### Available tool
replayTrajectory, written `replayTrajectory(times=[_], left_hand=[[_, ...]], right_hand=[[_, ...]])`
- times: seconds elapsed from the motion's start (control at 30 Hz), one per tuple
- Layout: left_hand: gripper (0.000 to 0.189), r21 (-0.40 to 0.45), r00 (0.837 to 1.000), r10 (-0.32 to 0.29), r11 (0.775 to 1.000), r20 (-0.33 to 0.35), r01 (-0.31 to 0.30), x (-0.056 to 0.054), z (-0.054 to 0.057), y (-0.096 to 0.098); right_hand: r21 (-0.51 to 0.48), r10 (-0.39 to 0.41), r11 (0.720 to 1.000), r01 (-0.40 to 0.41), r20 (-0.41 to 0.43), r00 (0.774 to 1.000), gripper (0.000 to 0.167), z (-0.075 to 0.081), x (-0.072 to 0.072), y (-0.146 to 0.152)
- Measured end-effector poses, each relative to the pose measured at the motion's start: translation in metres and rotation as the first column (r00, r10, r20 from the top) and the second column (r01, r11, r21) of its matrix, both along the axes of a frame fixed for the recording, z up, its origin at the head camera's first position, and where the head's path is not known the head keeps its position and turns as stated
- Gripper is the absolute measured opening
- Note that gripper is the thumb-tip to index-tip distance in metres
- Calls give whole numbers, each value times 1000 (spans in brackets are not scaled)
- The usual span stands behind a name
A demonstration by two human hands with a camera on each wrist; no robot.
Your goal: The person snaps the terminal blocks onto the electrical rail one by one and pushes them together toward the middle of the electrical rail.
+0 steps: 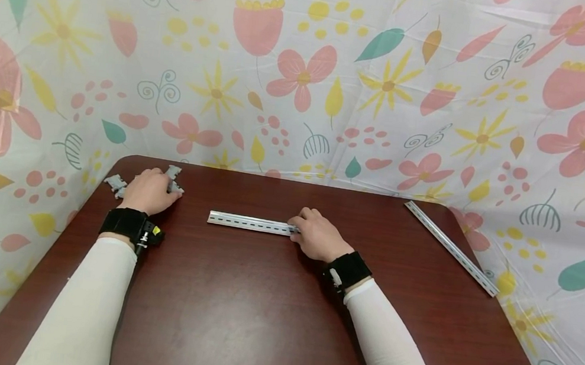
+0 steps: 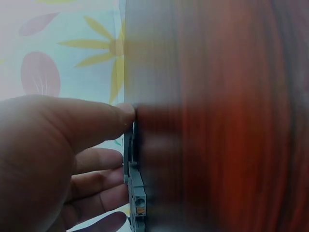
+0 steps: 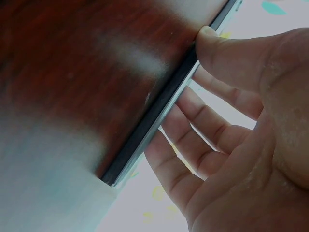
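On the left of the table, my left hand (image 1: 147,191) is over several grey terminal blocks (image 1: 174,172). In the left wrist view its thumb and fingers pinch a thin grey terminal block (image 2: 129,150). Another block with a small orange part (image 2: 138,195) stands close to the fingers. My right hand (image 1: 320,236) grips the right end of a slotted metal DIN rail (image 1: 251,223) lying flat at mid-table. In the right wrist view the thumb is on one long edge of the rail (image 3: 149,121), with the fingers along the other.
A second slotted DIN rail (image 1: 451,247) lies at a slant near the right edge of the brown table (image 1: 236,313). More grey blocks (image 1: 116,182) lie left of my left hand. A floral curtain (image 1: 299,118) hangs behind the table and along its sides.
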State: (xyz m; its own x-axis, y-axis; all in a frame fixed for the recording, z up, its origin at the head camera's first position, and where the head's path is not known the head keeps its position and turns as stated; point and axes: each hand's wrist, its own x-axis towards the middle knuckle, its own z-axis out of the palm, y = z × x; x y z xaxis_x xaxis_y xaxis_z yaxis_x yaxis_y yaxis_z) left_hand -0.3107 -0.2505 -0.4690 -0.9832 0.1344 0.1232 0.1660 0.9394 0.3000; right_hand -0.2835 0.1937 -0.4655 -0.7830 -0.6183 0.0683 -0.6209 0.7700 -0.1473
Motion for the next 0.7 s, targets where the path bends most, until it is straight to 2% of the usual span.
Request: replayTrajectory(times=[0.13, 0.43, 0.7], left_hand=[[39, 17, 1000, -7, 1000, -3, 7, -2, 0, 3], [40, 34, 998, -64, 997, -18, 64, -1, 4, 16], [48, 46, 995, -95, 994, -22, 96, -3, 5, 26]], right_hand=[[-2, -10, 1000, 10, 7, 1000, 31, 1, 1, 0], [-12, -10, 1000, 10, 9, 1000, 32, 1, 2, 0], [-8, -5, 1000, 5, 4, 1000, 33, 1, 2, 0]])
